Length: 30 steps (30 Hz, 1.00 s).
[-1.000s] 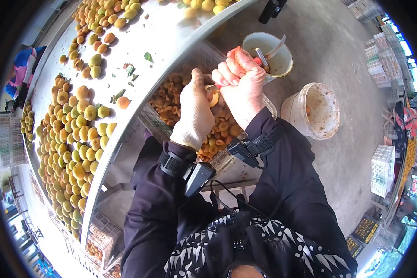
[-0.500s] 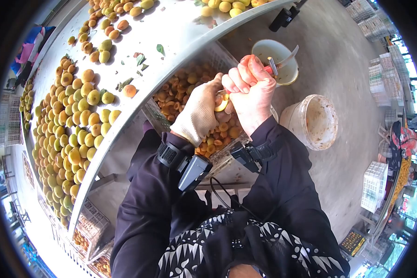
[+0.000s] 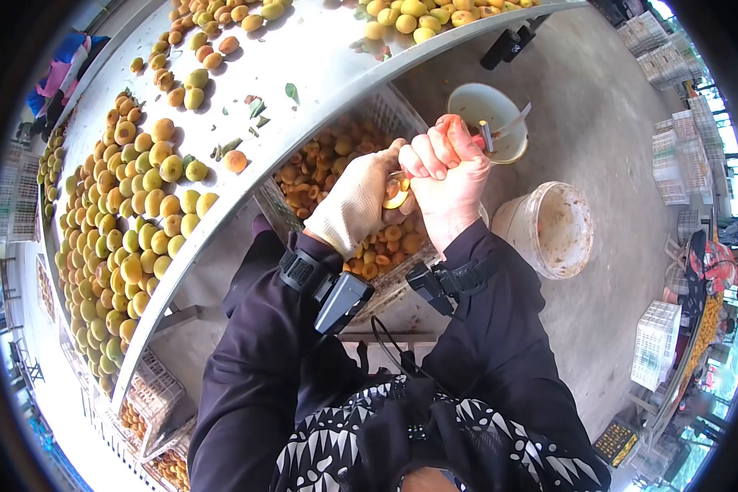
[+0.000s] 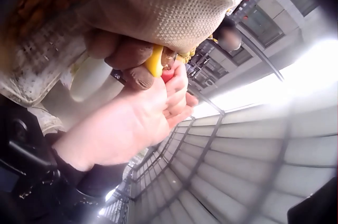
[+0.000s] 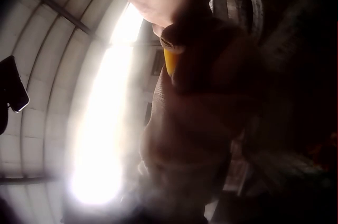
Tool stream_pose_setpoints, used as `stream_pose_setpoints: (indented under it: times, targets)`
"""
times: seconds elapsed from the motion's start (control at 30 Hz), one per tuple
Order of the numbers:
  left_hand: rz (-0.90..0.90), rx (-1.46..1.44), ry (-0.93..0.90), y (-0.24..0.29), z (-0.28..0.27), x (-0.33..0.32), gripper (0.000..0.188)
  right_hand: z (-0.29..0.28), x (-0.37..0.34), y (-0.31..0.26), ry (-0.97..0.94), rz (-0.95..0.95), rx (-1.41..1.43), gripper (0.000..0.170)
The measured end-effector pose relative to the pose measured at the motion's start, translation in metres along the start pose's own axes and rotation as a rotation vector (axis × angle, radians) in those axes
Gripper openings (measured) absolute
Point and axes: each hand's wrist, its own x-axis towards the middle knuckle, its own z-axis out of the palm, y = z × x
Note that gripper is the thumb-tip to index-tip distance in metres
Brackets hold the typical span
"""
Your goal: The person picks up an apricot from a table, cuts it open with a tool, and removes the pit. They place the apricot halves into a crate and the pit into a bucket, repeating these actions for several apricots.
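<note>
In the head view my left hand point(image 3: 354, 197), in a pale knit glove, grips a cut apricot point(image 3: 396, 191) with yellow-orange flesh and an open middle. My right hand point(image 3: 447, 176), bare, is pressed up beside it, fingers curled round a red-handled tool point(image 3: 478, 143). A metal end of the tool sticks out past the thumb side; its working end is hidden between the hands. In the left wrist view the apricot point(image 4: 155, 61) shows between the gloved fingertips, the red handle close beside it. Below both hands stands a crate with cut apricots point(image 3: 381, 250).
A white table point(image 3: 262, 131) with many whole apricots point(image 3: 131, 213) curves along the left. On the floor to the right stand a pale bucket with a handled utensil point(image 3: 463, 102) and a stained white bucket point(image 3: 566, 238). Stacked crates point(image 3: 656, 344) line the far right.
Both hands stay together around the apricot and tool; the apricot's cut opening now faces up more. The head view has shifted slightly, moving the table and buckets within it.
</note>
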Motion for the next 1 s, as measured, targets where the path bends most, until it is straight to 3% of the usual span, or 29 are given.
stream_pose_setpoints:
  times: [0.07,0.2,0.27,0.4,0.43,0.47,0.53,0.57,0.73,0.8,0.87,1.0]
  targets:
    - [-0.484,-0.576,0.053,0.004,0.002,0.007,0.034,0.000,0.000,-0.002,0.021,0.001,0.010,0.023]
    - [-0.362,-0.457,0.102,0.012,0.002,0.014,0.035,0.006,0.006,-0.012,-0.008,-0.063,-0.023,0.023]
    - [-0.240,-0.353,0.393,0.019,0.007,0.015,0.043,0.007,0.009,-0.026,0.067,-0.078,0.013,0.023]
    - [-0.169,-0.226,0.564,0.023,-0.001,0.017,0.047,0.013,0.004,-0.040,0.324,0.033,-0.401,0.025]
    - [-0.156,-0.229,0.601,0.022,-0.002,0.018,0.035,0.019,0.001,-0.035,0.349,0.072,-0.561,0.027]
    - [-0.154,-0.229,0.596,0.020,-0.001,0.020,0.035,0.025,-0.003,-0.027,0.376,0.112,-0.722,0.028]
    - [0.050,-0.031,0.689,0.015,0.001,0.024,0.033,0.026,-0.009,-0.016,0.353,0.277,-0.768,0.033]
    - [0.140,0.076,0.703,0.013,0.001,0.024,0.031,0.027,-0.011,-0.011,0.329,0.314,-0.723,0.033]
    - [0.229,0.148,0.658,0.024,0.007,0.024,0.029,0.021,-0.015,0.002,0.165,0.342,-0.443,0.026]
    - [0.225,0.175,0.648,0.027,0.008,0.022,0.028,0.019,-0.017,0.003,0.205,0.386,-0.380,0.022]
    - [0.056,0.082,0.646,0.037,0.008,0.018,0.031,0.019,-0.018,0.005,0.162,0.340,-0.416,0.022]
    - [0.043,-0.016,0.616,0.029,0.012,0.020,0.033,0.013,-0.019,0.013,0.183,0.288,-0.356,0.019]
